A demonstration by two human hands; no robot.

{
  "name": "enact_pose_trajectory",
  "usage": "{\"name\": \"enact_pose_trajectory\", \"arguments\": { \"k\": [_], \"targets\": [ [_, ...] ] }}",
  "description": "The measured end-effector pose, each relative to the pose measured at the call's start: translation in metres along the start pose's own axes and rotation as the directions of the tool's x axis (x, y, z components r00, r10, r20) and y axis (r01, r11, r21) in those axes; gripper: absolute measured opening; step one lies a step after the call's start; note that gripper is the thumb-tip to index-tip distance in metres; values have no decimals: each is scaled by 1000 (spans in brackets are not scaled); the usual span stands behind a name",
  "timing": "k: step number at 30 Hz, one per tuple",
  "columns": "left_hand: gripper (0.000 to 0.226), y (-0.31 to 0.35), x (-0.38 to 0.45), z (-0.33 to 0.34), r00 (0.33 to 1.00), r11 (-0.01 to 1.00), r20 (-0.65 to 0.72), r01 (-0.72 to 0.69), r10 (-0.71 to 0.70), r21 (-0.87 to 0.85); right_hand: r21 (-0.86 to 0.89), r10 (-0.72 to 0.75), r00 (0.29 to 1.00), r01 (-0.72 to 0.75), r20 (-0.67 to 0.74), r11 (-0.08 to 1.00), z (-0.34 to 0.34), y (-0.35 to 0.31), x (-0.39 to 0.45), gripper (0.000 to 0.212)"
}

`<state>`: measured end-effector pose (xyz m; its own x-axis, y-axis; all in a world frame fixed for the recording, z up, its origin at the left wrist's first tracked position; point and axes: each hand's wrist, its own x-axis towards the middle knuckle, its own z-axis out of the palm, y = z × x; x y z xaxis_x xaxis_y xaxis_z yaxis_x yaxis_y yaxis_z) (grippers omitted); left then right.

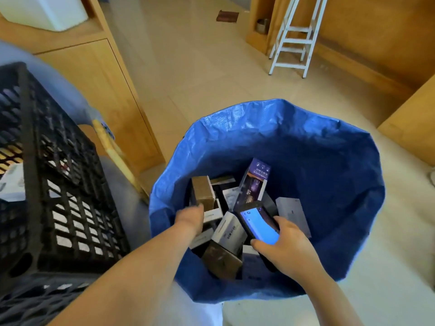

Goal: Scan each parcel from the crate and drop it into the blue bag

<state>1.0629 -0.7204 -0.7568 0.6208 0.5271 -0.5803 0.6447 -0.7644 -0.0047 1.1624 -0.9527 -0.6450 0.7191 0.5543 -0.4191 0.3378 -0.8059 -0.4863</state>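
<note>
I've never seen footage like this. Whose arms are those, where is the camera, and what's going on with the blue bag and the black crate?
There is no machine here: the arms belong to a person, and the single picture comes from a wide-angle camera worn on their head, looking down. The right hand grips a handheld scanner with a lit screen. The left hand reaches into the open blue bag, which stands on the tiled floor; whether it holds anything cannot be told, since its fingers are hidden. Inside the bag lie several small boxes, among them a purple box standing on end and a brown box. At left sits the black crate, with more parcels visible through its slots.
</note>
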Motion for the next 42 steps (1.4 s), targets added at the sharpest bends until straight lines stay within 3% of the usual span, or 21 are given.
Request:
{"name": "enact_pose_trajectory", "arguments": {
  "k": [5, 7, 11, 14, 17, 22, 31, 37, 42],
  "targets": [
    [64, -5, -5, 11, 988, 971, 157, -36, -2, 237, -2, -14, 1000, 14, -9, 1000, 3, -3, -1, 57],
    [62, -5, -12, 7, 988, 962, 157, -44, 1, 268, -18, -23, 1000, 22, -19, 1000, 1, -4, -3, 55],
    [35, -3, -28, -15, 996, 993, 42, -77, 73, 86, -15, -34, 998, 33, -45, 999, -5, -8, -11, 53],
    [28, -3, -51, -41, 985, 992, -124, -122, 120, -13, -5, -32, 997, 32, -67, 999, -9, -12, -22, 51],
    [30, -3, -82, -71, 948, 986, -287, -159, 138, -51, 5, -46, 994, 47, -99, 999, -13, -18, -36, 47],
    [37, -21, -146, -124, 884, 973, -441, -217, 159, -84, 35, -88, 986, 94, -142, 995, -13, -36, -63, 44],
    [45, -117, -256, -170, 758, 966, -652, -164, -6, -199, 27, -322, 933, 330, -161, 944, -15, -127, -105, 45],
    [39, -217, -290, -145, 772, 932, -589, 12, -240, -363, 27, -522, 847, 526, -100, 850, -1, -210, -126, 40],
    [38, -271, -291, -120, 844, 875, -431, 88, -320, -476, -8, -584, 808, 585, -78, 811, 15, -254, -137, 42]
  ]
}}
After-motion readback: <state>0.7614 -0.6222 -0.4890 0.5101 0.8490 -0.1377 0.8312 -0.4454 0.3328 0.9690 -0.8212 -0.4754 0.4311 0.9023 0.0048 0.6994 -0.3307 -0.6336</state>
